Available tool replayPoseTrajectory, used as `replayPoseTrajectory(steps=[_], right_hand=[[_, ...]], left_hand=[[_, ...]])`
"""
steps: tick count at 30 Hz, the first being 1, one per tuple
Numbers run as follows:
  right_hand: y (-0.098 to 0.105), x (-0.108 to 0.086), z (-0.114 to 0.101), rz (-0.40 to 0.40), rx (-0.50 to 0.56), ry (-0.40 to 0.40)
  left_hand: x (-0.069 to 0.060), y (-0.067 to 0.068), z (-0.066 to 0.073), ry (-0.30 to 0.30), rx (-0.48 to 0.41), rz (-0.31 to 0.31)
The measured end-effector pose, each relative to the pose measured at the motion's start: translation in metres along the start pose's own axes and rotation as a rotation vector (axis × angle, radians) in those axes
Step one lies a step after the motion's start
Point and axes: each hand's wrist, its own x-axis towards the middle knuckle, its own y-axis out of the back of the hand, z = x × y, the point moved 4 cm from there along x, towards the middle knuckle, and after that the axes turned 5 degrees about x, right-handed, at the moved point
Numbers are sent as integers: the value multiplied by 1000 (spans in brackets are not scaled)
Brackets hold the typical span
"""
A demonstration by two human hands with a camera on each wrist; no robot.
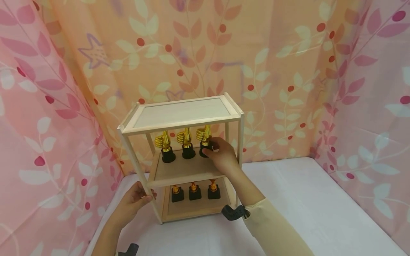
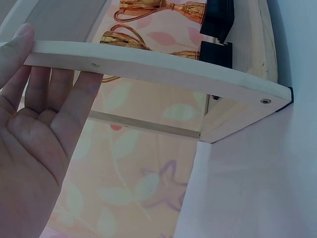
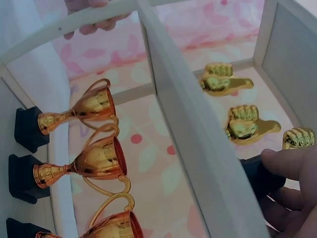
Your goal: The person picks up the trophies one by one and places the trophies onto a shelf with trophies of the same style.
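My right hand (image 1: 222,154) grips the black base of the rightmost gold thumbs-up trophy (image 1: 203,135) on the middle shelf (image 1: 182,169) of a small wooden rack (image 1: 182,115). Two more thumbs-up trophies, a middle one (image 1: 184,140) and a left one (image 1: 164,144), stand upright in a row beside it. With thumb and fingers, my left hand (image 1: 132,199) holds the rack's front left post (image 2: 163,67). Below, three gold cup trophies with black bases stand on the bottom shelf (image 1: 195,210); the right wrist view shows one cup trophy (image 3: 101,158) clearly.
The rack stands on a white-covered table (image 1: 282,202). Behind it hangs an orange leaf-patterned curtain (image 1: 272,89), with pink curtains (image 1: 41,142) at the sides. The rack's top panel (image 1: 182,112) lies above the thumbs-up trophies.
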Motion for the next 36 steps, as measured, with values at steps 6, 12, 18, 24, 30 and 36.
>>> replayPoseTrajectory(steps=[6, 12, 18, 24, 30, 36], right_hand=[[0, 5, 5, 19, -6, -13], [0, 11, 8, 24, -3, -44], [-1, 16, 12, 47, -5, -85], [-2, 19, 14, 42, -27, -104], [-4, 21, 15, 35, -60, -130], [-4, 21, 16, 36, -108, -143]], left_hand=[[0, -1, 3, 9, -2, 0], [1, 0, 4, 17, 34, 14], [0, -1, 3, 21, 22, 25], [0, -2, 1, 17, -3, 24], [-1, -1, 1, 5, -1, 22], [0, -1, 1, 18, 7, 29]])
